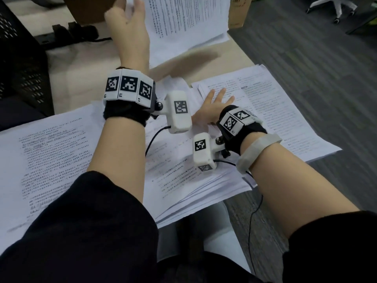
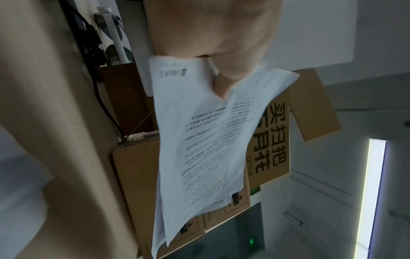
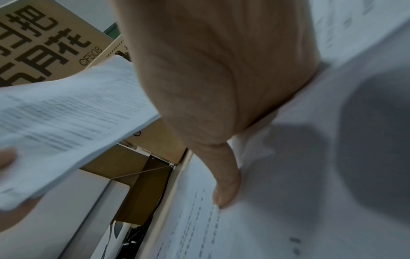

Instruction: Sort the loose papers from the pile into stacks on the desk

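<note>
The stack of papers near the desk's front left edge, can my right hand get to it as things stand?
Probably not directly. The right hand lies flat on the right stack, and the left forearm crosses over the near-left stack, blocking the way.

papers [image 1: 275, 111]: showing white with rows of fine black print
desk [image 1: 81, 62]: showing pale beige
cardboard box [image 2: 275, 140]: showing tan with bold black characters
wrist bands [image 1: 128, 86]: showing white panels with black square codes
sleeves [image 1: 91, 231]: showing black
floor [image 1: 326, 58]: showing grey
</note>
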